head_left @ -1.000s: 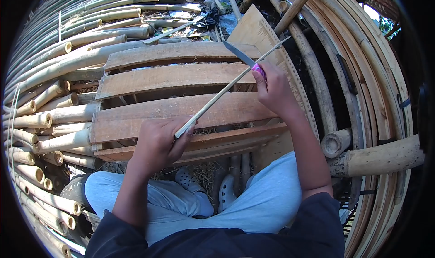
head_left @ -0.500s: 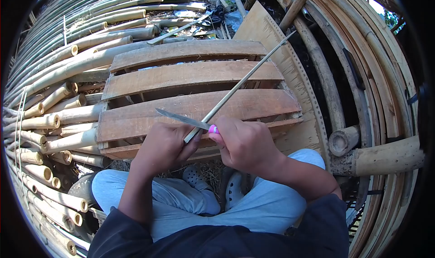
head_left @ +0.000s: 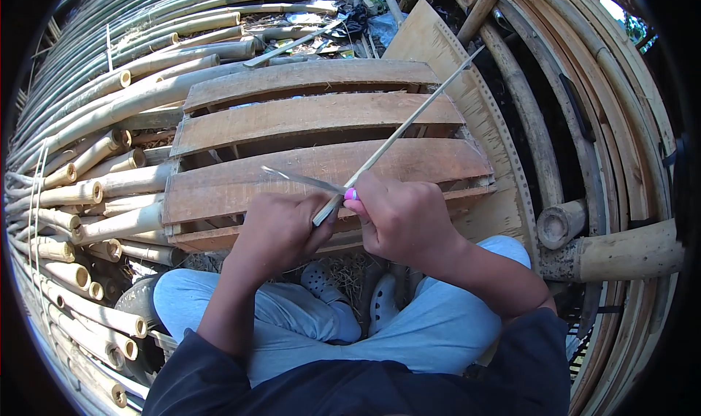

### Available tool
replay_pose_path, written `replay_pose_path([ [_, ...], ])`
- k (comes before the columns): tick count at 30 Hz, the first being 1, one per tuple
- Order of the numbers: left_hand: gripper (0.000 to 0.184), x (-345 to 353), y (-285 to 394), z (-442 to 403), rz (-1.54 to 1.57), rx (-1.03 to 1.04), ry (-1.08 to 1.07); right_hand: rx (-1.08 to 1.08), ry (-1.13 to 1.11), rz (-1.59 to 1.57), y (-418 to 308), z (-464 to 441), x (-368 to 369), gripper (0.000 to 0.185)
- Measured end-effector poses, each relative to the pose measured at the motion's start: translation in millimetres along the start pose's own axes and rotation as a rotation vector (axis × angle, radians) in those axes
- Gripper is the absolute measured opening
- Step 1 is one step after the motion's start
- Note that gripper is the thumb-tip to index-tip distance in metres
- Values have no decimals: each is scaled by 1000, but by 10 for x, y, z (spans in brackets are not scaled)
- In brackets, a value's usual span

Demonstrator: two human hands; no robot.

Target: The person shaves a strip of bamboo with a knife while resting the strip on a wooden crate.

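Note:
A long thin bamboo strip (head_left: pixel 404 129) slants from between my hands up over the slatted wooden crate (head_left: pixel 321 118) to the upper right. My left hand (head_left: pixel 276 227) is closed around the strip near its lower end. In my closed right hand (head_left: pixel 405 217) is a knife (head_left: pixel 303 178), its pink handle end showing at the fingers. The blade points left, lies across the strip and passes just above my left hand. Fingers of the right hand also sit close against the strip; whether they pinch it I cannot tell.
Stacked bamboo poles (head_left: pixel 124 185) fill the left side, cut ends facing inward. A thin wooden board (head_left: pixel 467 102) leans by the crate's right edge. Thick bamboo poles (head_left: pixel 522 102) and long curved-looking slats (head_left: pixel 635 124) stand at the right. Plastic litter (head_left: pixel 380 29) lies behind the crate.
The view has shifted slightly, moving the scene a little right. The knife's blade has turned and now catches light at its tip. Both hands keep their hold.

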State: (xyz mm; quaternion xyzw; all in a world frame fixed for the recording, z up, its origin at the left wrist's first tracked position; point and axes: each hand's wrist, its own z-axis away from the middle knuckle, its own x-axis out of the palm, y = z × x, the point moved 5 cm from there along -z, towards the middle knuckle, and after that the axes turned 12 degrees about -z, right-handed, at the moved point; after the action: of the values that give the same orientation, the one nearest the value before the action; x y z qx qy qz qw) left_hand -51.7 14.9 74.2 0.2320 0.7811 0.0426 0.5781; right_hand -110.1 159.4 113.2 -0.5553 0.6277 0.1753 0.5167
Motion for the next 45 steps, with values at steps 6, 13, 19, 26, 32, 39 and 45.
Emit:
replay_pose_path([
  [6,13,25,26,-10,-41,40,125,36,-67,72,123,1,-83,24],
  [13,23,90,-4,5,-62,72,118,31,-71,5,82,7,-85,12],
  [19,30,98,14,34,-195,23,35,-1,-76,-69,27,9,-78,13],
  [26,25,86,-35,24,-48,50,133,-2,-43,76,132,7,-44,21],
  [32,17,60,-3,13,-53,48,132,63,-39,66,89,18,-37,11],
  [39,15,43,6,7,-25,47,130,172,10,332,332,-39,-120,23],
  [45,16,50,-5,-1,-48,53,92,63,-35,171,274,-26,-103,20],
])
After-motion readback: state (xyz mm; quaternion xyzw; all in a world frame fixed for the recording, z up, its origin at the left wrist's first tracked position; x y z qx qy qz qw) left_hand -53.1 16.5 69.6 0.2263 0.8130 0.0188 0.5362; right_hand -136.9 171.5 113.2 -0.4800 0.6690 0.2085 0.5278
